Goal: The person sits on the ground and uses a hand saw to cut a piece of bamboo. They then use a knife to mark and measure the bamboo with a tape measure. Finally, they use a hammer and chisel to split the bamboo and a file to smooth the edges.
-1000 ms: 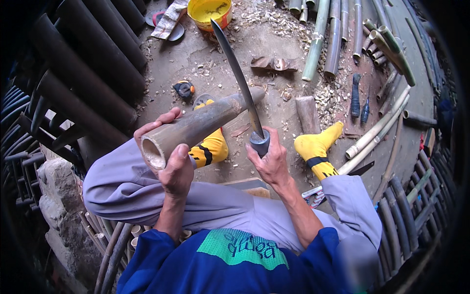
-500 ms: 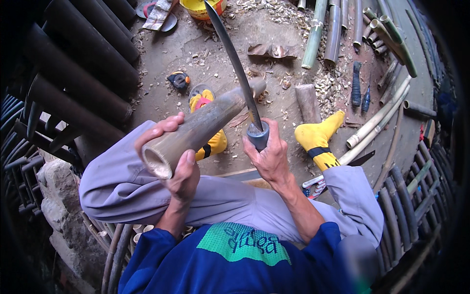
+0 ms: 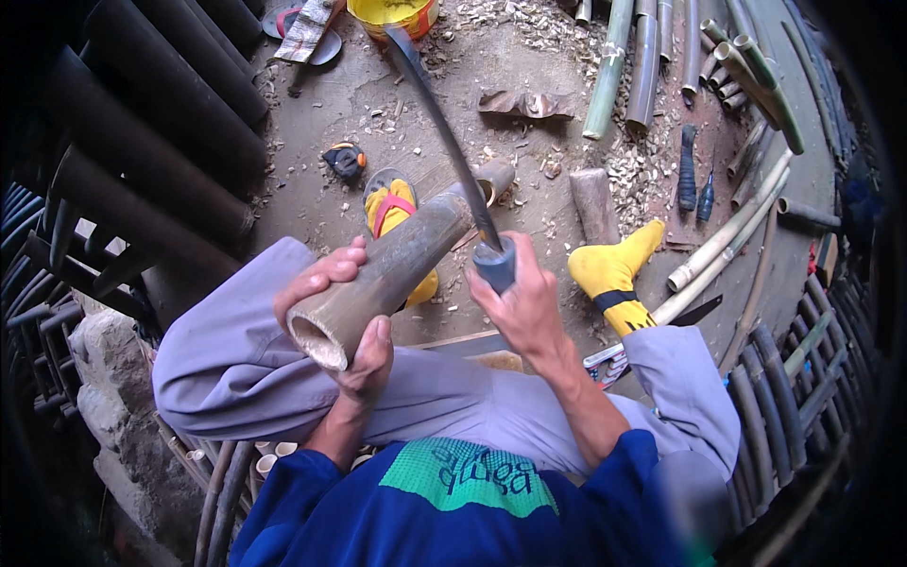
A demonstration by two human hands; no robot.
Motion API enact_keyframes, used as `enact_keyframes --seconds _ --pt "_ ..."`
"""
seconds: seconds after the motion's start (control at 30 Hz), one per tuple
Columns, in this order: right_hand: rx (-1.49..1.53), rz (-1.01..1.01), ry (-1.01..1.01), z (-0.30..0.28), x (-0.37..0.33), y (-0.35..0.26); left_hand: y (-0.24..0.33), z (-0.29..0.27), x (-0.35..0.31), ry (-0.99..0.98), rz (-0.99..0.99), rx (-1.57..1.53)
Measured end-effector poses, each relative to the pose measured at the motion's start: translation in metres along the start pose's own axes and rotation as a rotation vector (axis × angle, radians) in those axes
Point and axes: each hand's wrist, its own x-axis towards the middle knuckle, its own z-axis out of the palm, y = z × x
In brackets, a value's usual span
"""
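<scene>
My left hand (image 3: 348,321) is wrapped round the near end of a bamboo tube (image 3: 387,260), its open hollow end turned toward me. The tube slants away to the upper right over my yellow-socked foot in a flip-flop. In my right hand (image 3: 520,302) is the round grey handle of a machete (image 3: 439,118). Its long dark blade points up and away, crossing in front of the tube's far part. Whether the blade touches the bamboo there, I cannot tell.
Wood chips litter the floor around a short log piece (image 3: 593,206). A tape measure (image 3: 345,161) lies left of my foot, a yellow bucket (image 3: 402,17) at the far side. Bamboo poles (image 3: 612,71) and a dark-handled tool (image 3: 688,165) lie right; large dark tubes (image 3: 161,123) stand left.
The tube's near end has shifted slightly right and toward me. The machete blade has tilted a little to the left, while both hands keep their holds.
</scene>
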Motion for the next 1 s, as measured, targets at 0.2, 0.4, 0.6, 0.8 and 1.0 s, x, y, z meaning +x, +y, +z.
enact_keyframes --seconds 0.2,0.4,0.6,0.8,1.0 --pt "-0.099 -0.041 0.070 0.011 -0.004 0.025 -0.001 0.008 0.001 0.013 0.013 -0.005" --pt "-0.018 0.014 -0.009 0.003 -0.004 0.001 -0.002 0.001 -0.002 0.032 0.014 -0.015" --pt "-0.025 -0.011 0.088 0.002 -0.006 0.002 -0.001 0.002 -0.007 -0.046 0.012 -0.002" --pt "-0.044 0.037 -0.075 -0.001 0.005 0.008 -0.002 0.006 0.000 -0.016 0.009 0.002" --pt "0.044 -0.263 0.279 -0.002 -0.016 -0.015 0.000 0.003 -0.007 -0.046 0.013 0.017"
